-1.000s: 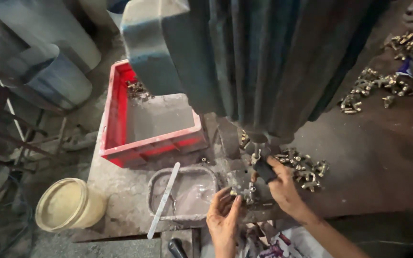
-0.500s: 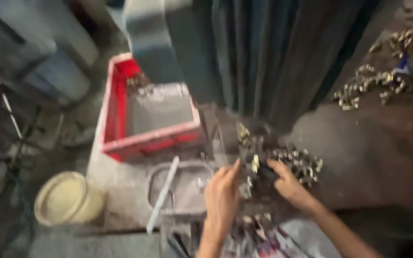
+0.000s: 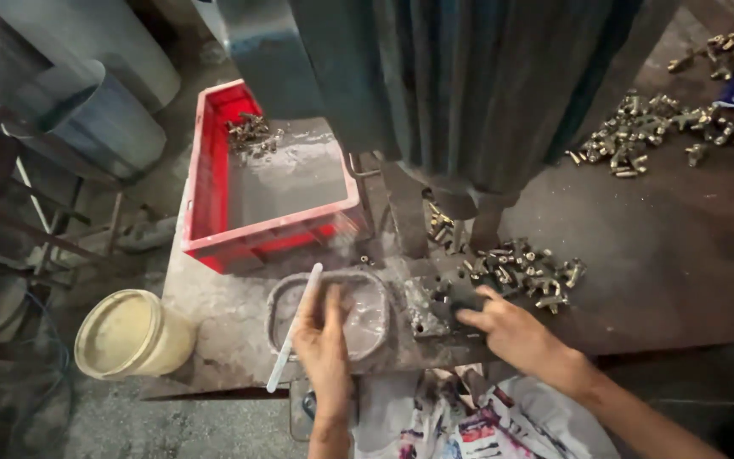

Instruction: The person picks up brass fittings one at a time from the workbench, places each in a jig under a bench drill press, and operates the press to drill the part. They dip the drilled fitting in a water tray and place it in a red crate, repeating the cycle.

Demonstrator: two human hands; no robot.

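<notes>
Head view of a metal counter (image 3: pixel 239 314) beneath a large dark machine (image 3: pixel 469 85). The left hand (image 3: pixel 323 344) is seen extended over a shallow grey tray (image 3: pixel 371 319), fingers straight and spread flat, with nothing gripped; a white stick (image 3: pixel 295 327) is laid across the tray's left rim, just beside the hand. The right hand (image 3: pixel 511 331) is shown at the near edge of a heap of small brass fittings (image 3: pixel 524 272), fingers curled downward onto a dark fixture block (image 3: pixel 439 306); whether a fitting is pinched under the fingertips cannot be told. A red crate (image 3: pixel 206 195) with a few fittings in its far corner is seen behind the tray, a cream bucket (image 3: pixel 129 336) below the counter's left edge, and further brass pieces (image 3: pixel 647 132) scattered at the far right. The fittings are judged small, rigid and dense for their size, probably slick with the pale residue coating the counter; each is best taken singly by a fingertip pinch across its body
</notes>
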